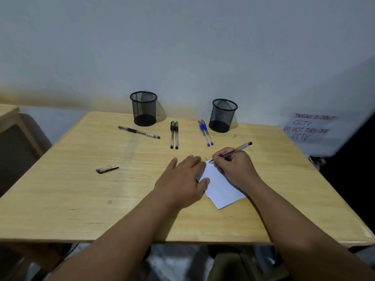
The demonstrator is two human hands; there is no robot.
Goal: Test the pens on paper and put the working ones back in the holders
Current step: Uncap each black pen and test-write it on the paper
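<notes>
Nearest to me, the person's left hand (180, 179) lies flat with straight fingers on the folded white sheet of paper (220, 189), pinning it to the pale wooden surface (81, 199). Just beside it the right hand (233, 166) has its grip closed around a clear-barrelled pen with a dark end (239, 148), fingers pinched low on the barrel, the tip touching the paper's far corner, where faint scribbles seem to show. So the testing step is in hand for this pen; judging by that, the next move calls for reading whether ink came out, then refitting its cap, likely the small clear and black pen cap (107, 169) lying well apart to the left, and carrying the pen to a holder if it works. Farther out lie a pair of black-capped clear pens (174, 135) side by side, a pair of blue-capped clear pens (205, 132) touching each other, and a single clear pen with a black rubber grip (139, 132) lying aslant. Against the wall stand two black wire-mesh cup holders, the left holder (143, 108) and the right holder (223, 115), both upright, and neither has a pen in it as far as I can see.
</notes>
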